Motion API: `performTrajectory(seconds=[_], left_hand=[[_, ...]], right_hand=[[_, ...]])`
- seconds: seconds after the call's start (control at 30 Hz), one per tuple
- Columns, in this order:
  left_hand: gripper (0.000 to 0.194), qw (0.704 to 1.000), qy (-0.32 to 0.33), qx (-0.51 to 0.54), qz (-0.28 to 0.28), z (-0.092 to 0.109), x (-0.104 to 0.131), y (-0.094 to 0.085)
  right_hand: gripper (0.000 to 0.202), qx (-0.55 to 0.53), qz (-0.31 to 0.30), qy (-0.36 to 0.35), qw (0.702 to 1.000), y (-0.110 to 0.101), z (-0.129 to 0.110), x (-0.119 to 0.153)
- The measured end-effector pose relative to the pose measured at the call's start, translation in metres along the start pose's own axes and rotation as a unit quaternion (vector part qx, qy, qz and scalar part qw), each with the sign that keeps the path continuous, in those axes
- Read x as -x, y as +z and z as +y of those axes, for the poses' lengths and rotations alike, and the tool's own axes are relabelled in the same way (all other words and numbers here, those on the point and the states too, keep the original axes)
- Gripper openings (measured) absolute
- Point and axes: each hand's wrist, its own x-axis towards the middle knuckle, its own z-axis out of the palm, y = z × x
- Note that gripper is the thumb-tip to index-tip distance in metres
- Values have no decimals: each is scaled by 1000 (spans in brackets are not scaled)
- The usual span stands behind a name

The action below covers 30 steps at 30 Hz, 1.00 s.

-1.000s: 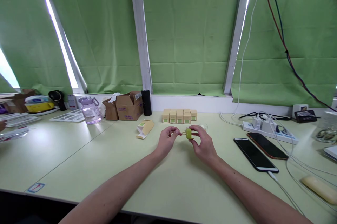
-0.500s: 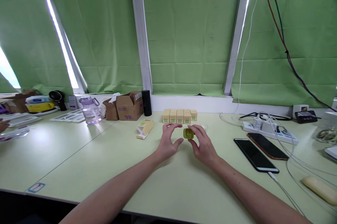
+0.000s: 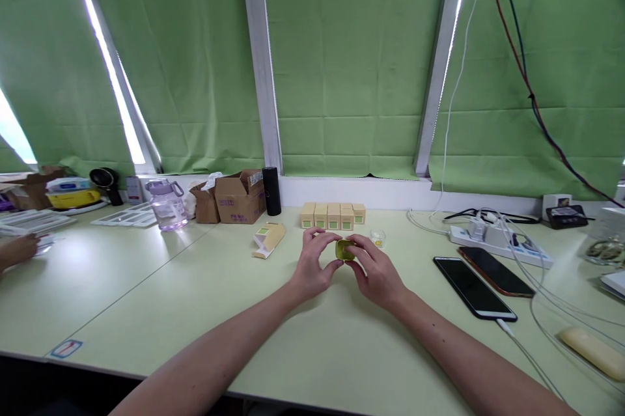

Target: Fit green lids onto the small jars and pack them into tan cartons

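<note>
A small olive-green square case with rounded corners is held up above the table, its hollow side facing me. Its left edge sits between the thumb and fingers of my left hand. On the other side, my right hand grips it, fingertips reaching over the hollow. Just beyond my right hand lies a small clear round container with something yellow in it. Behind my hands stand several small cream boxes with green squares on them. An opened cream carton lies to the left of my left hand.
Two phones and a white power strip with loose cables lie on the right. A purple-tinted water bottle, a cardboard box and a black cylinder stand back left. Another person's hand shows at the far left.
My left hand has closed in on the case and now touches it. The case has shifted slightly left, and my right fingers have moved over its hollow.
</note>
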Motion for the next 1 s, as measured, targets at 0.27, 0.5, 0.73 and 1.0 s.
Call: performTrajectory(seconds=[0.27,0.5,0.73,1.0], left_hand=[[42,999,29,-8,19,0,0,0],[41,999,40,-11,31,-2,1,2],[42,999,34,-8,32,-3,1,2],[44,999,35,-1,33,-4,1,2]], right_hand=[[34,34,-1,-19,999,0,-1,-1],[36,38,-3,-19,999,0,-4,-4],[35,36,-6,-10,999,0,-4,-4],[32,17,6,-10,1000,0,-3,-3]])
